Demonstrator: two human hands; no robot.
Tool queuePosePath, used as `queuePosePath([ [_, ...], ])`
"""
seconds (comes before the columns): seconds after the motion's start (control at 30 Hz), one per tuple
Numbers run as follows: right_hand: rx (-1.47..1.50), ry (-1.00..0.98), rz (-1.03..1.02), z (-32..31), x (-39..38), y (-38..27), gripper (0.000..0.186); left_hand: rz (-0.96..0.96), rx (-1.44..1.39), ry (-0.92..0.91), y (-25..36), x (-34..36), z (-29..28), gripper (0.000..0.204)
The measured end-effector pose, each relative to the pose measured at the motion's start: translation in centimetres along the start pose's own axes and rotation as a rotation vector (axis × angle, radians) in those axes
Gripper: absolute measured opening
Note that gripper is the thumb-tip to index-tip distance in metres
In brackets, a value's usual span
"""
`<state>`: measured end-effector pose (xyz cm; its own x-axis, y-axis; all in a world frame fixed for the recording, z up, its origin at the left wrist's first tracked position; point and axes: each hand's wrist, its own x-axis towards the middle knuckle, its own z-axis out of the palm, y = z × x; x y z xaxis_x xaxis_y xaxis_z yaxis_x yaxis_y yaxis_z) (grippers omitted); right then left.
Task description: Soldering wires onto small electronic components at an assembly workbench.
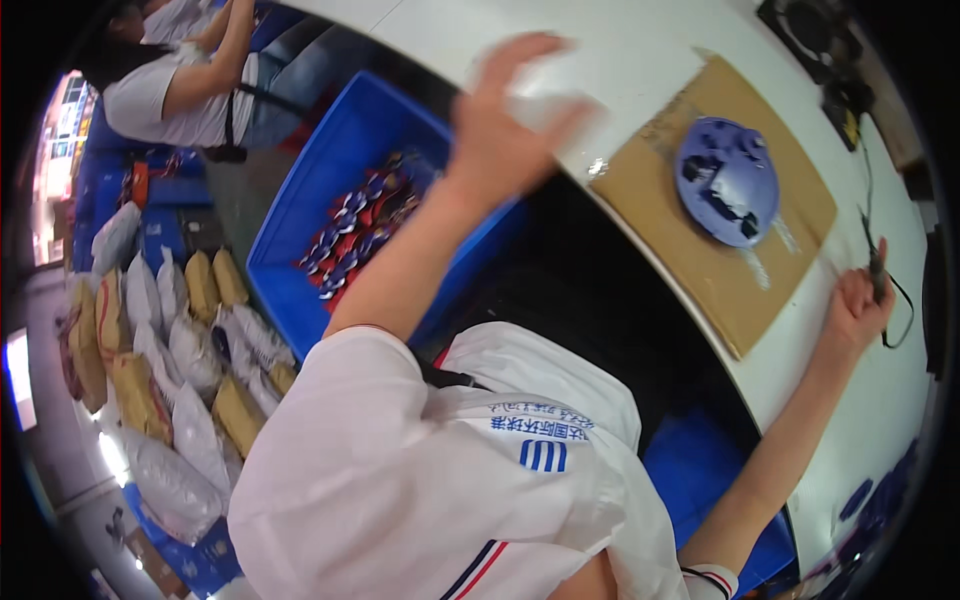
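Observation:
My left hand (505,135) hovers at the table edge beside a blue bin (290,190); it is blurred, with its fingers apart and nothing visible in it. In the bin lies a heap of small red, blue and white parts (360,220). My right hand (858,308), at the right, is closed around the dark handle of a soldering iron (877,275), a slim tool with a thin shaft and a black cord. Between the hands, a rounded purple-blue plastic piece (728,185) with bumps and dark openings rests on a brown cardboard sheet (690,270), touched by neither hand.
The cardboard lies on a white table (640,45). Dark equipment (815,30) stands at the far right. Filled white and tan sacks (190,370) crowd the floor at left. A person in white (175,95) sits at the upper left. More purple pieces (880,510) lie at the lower right.

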<state>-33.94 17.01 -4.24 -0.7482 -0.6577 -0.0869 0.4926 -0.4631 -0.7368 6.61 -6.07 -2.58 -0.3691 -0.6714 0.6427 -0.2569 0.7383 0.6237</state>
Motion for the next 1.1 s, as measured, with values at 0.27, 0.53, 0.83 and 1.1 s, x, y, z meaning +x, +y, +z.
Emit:
queuePosePath([
  [0.27, 0.092, -0.061, 0.041, -1.7, 1.5, 0.0, 0.04, -1.054, 0.685, -0.215, -21.1, -19.5, -17.6, 0.025],
  [0.53, 0.095, -0.095, 0.045, -2.2, 1.6, -0.8, 0.036, -0.604, 1.208, -0.481, -33.7, -26.1, -16.7, 0.045],
  [0.83, 0.135, -0.151, 0.058, -2.6, 1.8, -1.1, 0.034, -0.707, 1.271, -1.26, -25.2, -20.9, -13.0, 0.094],
  [1.1, 0.143, -0.099, 0.072, -1.8, 1.4, -0.7, 0.033, -1.234, 0.032, -0.663, -23.5, -22.8, -13.8, 0.074],
])
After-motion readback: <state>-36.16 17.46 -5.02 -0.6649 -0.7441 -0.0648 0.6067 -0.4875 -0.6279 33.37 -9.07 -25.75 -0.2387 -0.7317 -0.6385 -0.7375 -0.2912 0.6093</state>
